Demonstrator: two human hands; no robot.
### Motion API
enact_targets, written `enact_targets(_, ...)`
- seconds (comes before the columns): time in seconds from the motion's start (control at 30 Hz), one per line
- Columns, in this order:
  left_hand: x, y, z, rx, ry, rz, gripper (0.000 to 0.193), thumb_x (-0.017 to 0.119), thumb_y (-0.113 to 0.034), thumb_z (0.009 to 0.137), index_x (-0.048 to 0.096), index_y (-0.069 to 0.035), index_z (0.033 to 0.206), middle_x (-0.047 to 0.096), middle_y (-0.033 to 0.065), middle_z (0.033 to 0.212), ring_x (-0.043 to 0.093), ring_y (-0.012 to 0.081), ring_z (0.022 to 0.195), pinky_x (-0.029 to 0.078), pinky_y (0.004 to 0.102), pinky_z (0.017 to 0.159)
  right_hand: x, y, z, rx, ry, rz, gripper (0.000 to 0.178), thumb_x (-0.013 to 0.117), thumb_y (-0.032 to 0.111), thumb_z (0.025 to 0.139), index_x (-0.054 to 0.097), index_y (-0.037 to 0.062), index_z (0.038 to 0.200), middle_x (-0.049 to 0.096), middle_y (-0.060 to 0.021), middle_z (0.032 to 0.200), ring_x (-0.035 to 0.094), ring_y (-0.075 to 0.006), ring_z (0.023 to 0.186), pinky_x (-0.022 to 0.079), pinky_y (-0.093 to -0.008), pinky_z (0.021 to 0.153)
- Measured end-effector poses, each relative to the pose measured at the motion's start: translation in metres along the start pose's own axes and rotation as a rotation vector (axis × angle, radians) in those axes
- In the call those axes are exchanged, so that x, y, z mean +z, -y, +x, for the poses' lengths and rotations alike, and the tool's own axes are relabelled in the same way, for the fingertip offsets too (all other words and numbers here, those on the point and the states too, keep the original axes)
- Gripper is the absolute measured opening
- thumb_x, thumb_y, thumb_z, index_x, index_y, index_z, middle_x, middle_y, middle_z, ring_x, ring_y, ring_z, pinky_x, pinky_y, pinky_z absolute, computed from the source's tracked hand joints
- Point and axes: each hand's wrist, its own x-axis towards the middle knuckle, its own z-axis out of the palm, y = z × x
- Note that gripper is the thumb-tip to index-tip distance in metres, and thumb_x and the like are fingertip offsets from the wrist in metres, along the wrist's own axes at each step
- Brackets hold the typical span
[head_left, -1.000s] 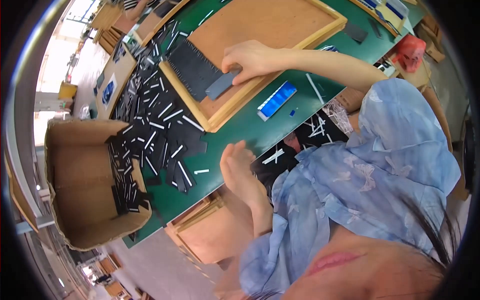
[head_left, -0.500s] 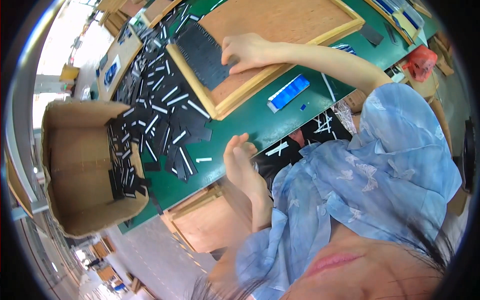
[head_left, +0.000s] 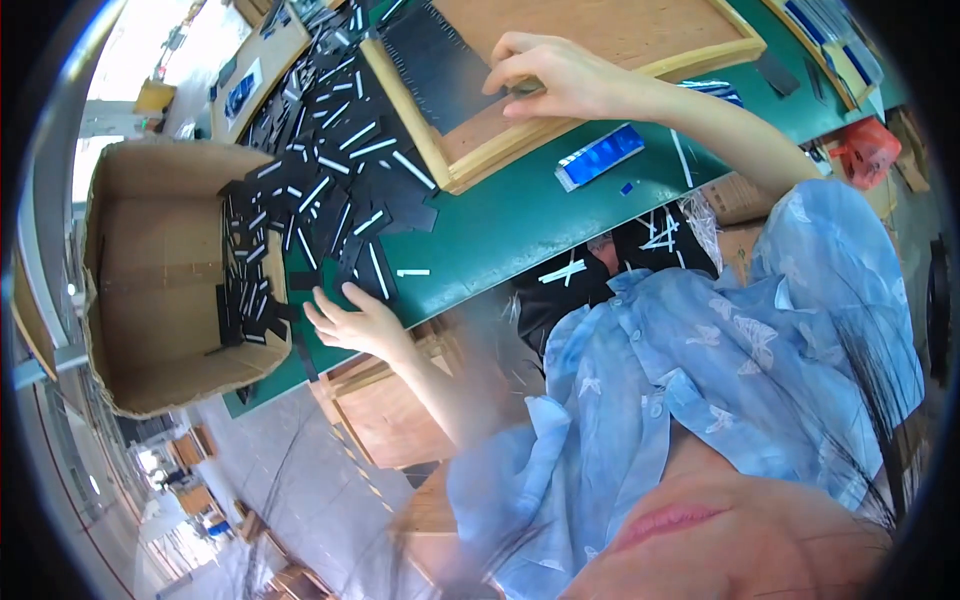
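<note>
My left hand reaches over the table's near edge with its fingers apart and nothing in them. It is close to a loose heap of black pieces with white strips. My right hand hovers at the near side of a shallow wooden frame with a brown board bottom. Its fingers are curled toward the thumb; a small dull shape shows between them, too unclear to name. Left of those fingers, a dark sheet with small marks along its edges lies inside the frame.
An open cardboard box stands at the left, black pieces along its right side. A blue-and-white pack lies on the green table before the frame. White strips rest on my dark lap. A red plastic bag is at the right.
My left hand has moved left toward the black pieces, its fingers spreading. My right hand has drawn back from the dark sheet toward the frame's near rail. The view has shifted slightly.
</note>
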Motion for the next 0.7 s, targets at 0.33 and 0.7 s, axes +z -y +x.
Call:
enact_targets(0.33,0.071,-0.091,0.024,0.323,0.178,-0.489,0.044,0.063,-0.038,0.082,0.062,0.001,0.102,0.065,0.0187,0.094,0.061,0.034,0.08,0.05,0.0409,0.069,-0.007,0.025,-0.048,-0.391,-0.115,-0.057,0.016,0.062,0.027,0.072,0.066,0.0124,0.074,0.06,-0.0079,0.081,0.061,-0.0246,0.073,0.049,-0.0362,0.058)
enact_targets(0.7,0.117,-0.15,-0.001,0.365,0.165,-0.877,0.044,0.06,-0.036,0.085,0.06,0.002,0.106,0.064,0.0193,0.094,0.061,0.033,0.077,0.051,0.0403,0.066,-0.05,0.072,-0.061,-0.677,-0.16,-0.405,0.016,0.064,0.02,0.075,0.059,0.0112,0.088,0.057,-0.0059,0.089,0.058,-0.0273,0.077,0.047,-0.038,0.057)
